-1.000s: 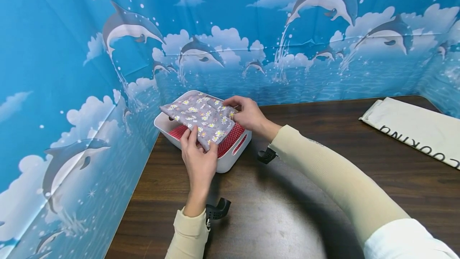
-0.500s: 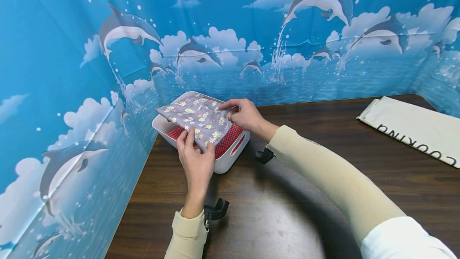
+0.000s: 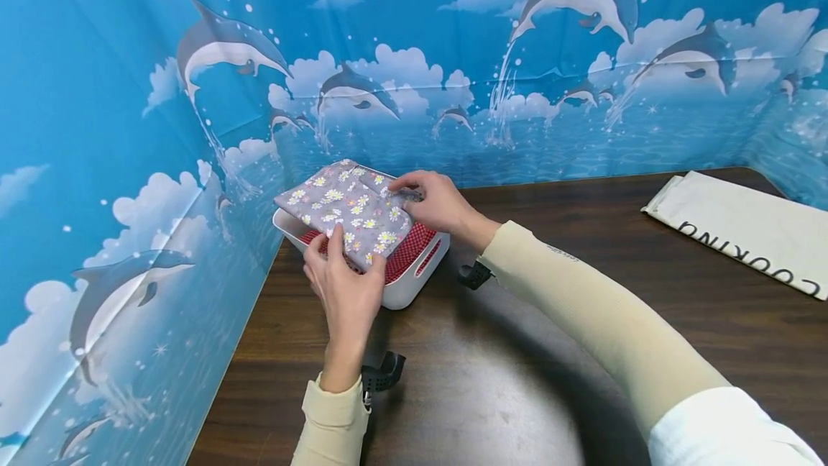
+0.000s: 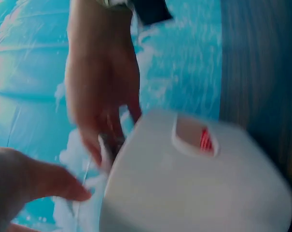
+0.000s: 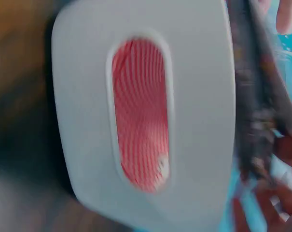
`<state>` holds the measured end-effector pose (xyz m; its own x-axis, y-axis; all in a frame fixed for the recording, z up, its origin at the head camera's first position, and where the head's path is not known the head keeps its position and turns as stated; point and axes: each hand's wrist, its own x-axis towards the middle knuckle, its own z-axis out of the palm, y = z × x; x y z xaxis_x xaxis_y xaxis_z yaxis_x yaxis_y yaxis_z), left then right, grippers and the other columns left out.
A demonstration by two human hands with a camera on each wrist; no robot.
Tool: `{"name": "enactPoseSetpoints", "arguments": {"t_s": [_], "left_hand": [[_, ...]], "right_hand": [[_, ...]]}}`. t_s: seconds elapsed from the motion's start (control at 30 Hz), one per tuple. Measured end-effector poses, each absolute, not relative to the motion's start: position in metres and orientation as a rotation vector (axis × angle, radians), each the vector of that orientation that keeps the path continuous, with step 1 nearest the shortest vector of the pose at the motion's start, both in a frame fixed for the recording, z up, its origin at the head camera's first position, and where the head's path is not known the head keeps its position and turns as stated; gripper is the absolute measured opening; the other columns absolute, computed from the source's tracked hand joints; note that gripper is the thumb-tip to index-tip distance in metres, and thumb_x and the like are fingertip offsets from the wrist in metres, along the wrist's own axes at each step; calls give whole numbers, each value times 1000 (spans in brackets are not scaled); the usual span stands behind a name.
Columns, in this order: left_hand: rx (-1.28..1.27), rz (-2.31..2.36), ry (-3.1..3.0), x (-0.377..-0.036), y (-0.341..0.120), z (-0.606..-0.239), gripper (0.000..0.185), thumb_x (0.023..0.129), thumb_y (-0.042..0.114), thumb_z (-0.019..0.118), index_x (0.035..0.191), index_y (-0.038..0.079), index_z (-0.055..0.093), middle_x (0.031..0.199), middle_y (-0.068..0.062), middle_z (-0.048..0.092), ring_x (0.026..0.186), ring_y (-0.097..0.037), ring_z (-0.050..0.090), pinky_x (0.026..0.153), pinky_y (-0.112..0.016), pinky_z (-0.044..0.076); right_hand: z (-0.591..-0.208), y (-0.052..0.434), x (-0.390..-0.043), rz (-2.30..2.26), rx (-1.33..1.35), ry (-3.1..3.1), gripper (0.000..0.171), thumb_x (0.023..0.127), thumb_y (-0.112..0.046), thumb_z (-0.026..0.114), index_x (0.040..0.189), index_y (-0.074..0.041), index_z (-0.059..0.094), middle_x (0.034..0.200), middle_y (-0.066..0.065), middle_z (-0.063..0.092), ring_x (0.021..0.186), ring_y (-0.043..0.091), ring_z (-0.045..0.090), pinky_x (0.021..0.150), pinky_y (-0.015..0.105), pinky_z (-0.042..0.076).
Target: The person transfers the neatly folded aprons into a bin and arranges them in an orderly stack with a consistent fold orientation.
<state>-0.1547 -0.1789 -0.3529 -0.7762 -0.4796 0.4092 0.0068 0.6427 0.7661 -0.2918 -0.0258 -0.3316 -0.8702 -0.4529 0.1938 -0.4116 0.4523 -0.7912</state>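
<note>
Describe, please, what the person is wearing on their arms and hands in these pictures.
Both hands are bare: left hand, right hand. Each arm wears a close-fitting cream sleeve of ribbed knit that ends at the wrist. A white upper garment shows above the right sleeve. A black perforated mount sits under the left wrist, another under the right.

The head view was bright, evenly lit and sharp, with wide-angle bending at its edges; both wrist views were heavily motion-blurred.
</note>
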Motion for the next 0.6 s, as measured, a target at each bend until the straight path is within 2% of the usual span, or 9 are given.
{"name": "enactPoseSetpoints", "arguments": {"t_s": [0.07, 0.17, 0.47, 0.6], "left_hand": [[406, -973, -2320, -154, -185, -352, 70, 86, 22, 82, 148, -1, 59, 165, -31, 28, 159, -52, 14, 127, -68, 9], [466, -959, -2372, -154, -194, -351, 66, 89, 30, 81, 145, 1, 61, 170, -33, 19, 162, -55, -3, 126, -72, -2], [373, -1001, -2342, -152, -189, -348, 57, 89, 26, 79, 135, -5, 67, 163, -36, 31, 157, -53, 15, 122, -71, 14], [289, -1032, -2327, -149, -180, -347, 53, 90, 23, 78, 133, -6, 69, 161, -35, 35, 154, -52, 22, 121, -70, 17]], "right_hand": [[-330, -24, -291, -1236, -868, 2771, 35, 105, -15, 65, 139, -16, 74, 160, 9, 57, 148, 30, 47, 117, 49, 47], [-331, -22, -288, -1086, -879, 2885, 33, 106, -21, 63, 137, -16, 75, 163, 9, 55, 146, 30, 44, 119, 50, 45], [-342, -6, -284, -1243, -847, 2849, 30, 105, -15, 62, 131, -13, 77, 149, 8, 66, 135, 29, 50, 116, 51, 47], [-348, 9, -284, -1340, -843, 2846, 30, 105, -11, 60, 129, -10, 77, 142, 10, 68, 125, 31, 52, 106, 52, 48]]}}
